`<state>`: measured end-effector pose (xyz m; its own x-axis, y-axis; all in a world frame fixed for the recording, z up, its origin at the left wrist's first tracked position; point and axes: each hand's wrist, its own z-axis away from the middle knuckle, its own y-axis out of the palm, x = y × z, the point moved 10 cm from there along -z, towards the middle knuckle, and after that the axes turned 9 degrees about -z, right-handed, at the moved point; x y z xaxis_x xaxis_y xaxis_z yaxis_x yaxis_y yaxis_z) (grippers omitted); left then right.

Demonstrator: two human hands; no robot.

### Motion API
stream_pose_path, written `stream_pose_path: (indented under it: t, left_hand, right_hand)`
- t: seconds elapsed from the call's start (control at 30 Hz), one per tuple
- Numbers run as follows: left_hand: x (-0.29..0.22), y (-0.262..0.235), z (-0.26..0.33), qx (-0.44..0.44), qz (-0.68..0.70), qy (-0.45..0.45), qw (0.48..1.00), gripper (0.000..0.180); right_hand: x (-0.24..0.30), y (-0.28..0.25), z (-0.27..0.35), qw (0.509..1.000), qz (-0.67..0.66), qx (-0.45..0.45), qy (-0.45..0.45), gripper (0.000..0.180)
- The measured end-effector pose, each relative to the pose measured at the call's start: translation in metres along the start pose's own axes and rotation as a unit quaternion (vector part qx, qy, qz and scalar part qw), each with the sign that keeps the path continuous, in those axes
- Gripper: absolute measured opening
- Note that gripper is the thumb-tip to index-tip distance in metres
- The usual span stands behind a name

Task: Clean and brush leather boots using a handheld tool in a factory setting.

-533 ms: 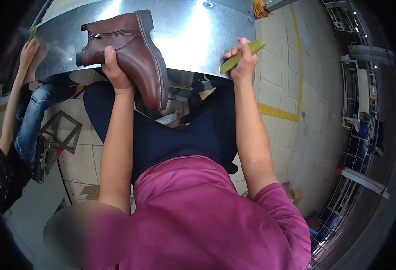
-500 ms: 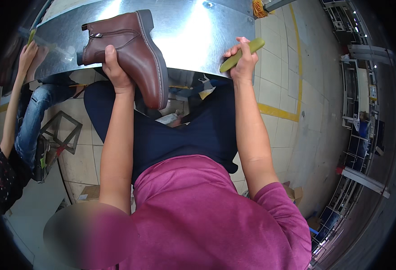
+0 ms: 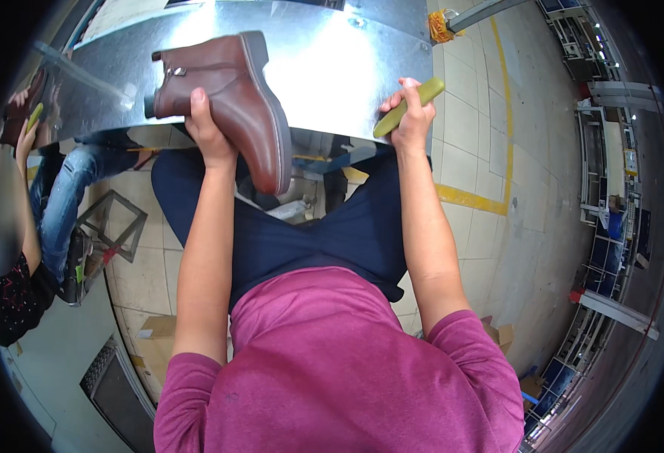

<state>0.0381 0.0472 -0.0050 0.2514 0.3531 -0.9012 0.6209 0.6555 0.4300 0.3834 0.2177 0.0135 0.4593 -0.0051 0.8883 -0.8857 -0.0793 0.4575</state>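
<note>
A brown leather ankle boot (image 3: 230, 94) with a side zip and dark sole lies on its side in my left hand (image 3: 210, 132). Its toe points down toward my lap, and the shaft is over the metal table (image 3: 317, 75). My left thumb presses on the upper; the other fingers are hidden beneath the boot. In my right hand (image 3: 411, 117), at the table's right front corner, is an olive-green, long rounded pad (image 3: 416, 102). The fingers wrap round it, well apart from the boot.
At the left, a co-worker's hand (image 3: 25, 140) holds a similar green pad (image 3: 35, 115) near another dark boot (image 3: 36, 94). A metal-framed stool (image 3: 113, 223) stands on the tiled floor. Orange wrapping (image 3: 441, 26) covers a bar joint at the table's far right corner. Racks (image 3: 607, 181) line the right.
The whole view has shifted slightly, so table, boot and hands sit lower in the picture. My grips look the same. The co-worker's hand has drawn down and left.
</note>
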Motion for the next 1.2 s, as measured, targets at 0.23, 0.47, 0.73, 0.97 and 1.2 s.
stream_pose_path:
  t: [0.23,0.47,0.73,0.97,1.2]
  left_hand:
    - [0.005,-0.008,0.001,-0.008,0.008,-0.012,1.0,0.06]
    - [0.011,0.002,0.005,0.038,0.044,-0.064,0.996,0.069]
    - [-0.049,0.072,-0.033,0.094,-0.249,0.066,0.962,0.054]
    - [-0.036,0.13,-0.065,0.175,-0.455,0.145,0.861,0.061]
    - [-0.092,0.1,0.057,0.128,-0.46,0.36,0.801,0.025]
  right_hand:
    - [0.004,0.008,0.005,0.998,0.062,-0.005,-0.006,0.035]
    - [0.005,0.008,0.007,0.997,0.081,0.002,-0.003,0.036]
    - [0.016,0.014,0.008,0.998,0.059,-0.001,-0.021,0.04]
    - [0.018,0.052,-0.052,0.885,0.446,0.038,-0.125,0.046]
    - [0.004,0.076,-0.087,0.617,0.726,0.084,-0.292,0.043]
